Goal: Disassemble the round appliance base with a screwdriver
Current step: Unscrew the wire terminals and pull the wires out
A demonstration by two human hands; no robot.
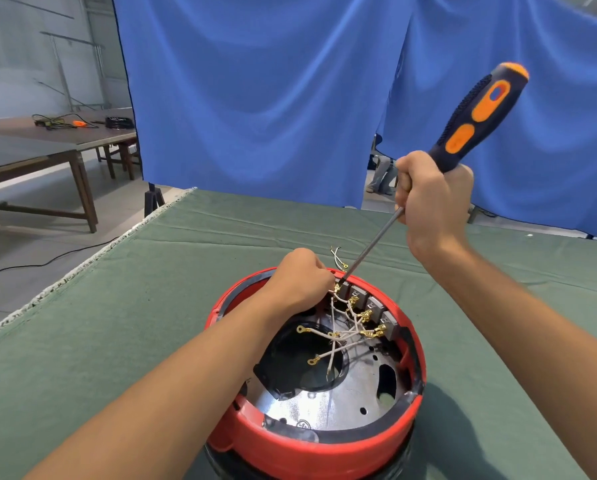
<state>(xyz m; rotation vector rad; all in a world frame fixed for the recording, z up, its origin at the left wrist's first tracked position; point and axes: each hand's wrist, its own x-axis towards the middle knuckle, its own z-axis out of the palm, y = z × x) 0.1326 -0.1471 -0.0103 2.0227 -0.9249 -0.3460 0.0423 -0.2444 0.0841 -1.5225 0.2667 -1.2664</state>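
Note:
The round appliance base [324, 441] has a red outer shell and lies open side up on the green cloth, showing a silver metal plate, a black part and several white wires with brass terminals [345, 330]. My right hand [432, 206] grips the lower handle of a black-and-orange screwdriver [477, 116]. Its shaft slants down-left, and the tip sits at the terminal block on the base's far rim. My left hand [300, 282] is curled at that far rim and pinches a wire terminal right beside the tip.
A green cloth [117, 323] covers the worktable, whose left edge runs diagonally. Blue curtains [272, 98] hang behind the table. A wooden table [47, 140] with cables and tools stands at the far left. A person's legs show through the curtain gap.

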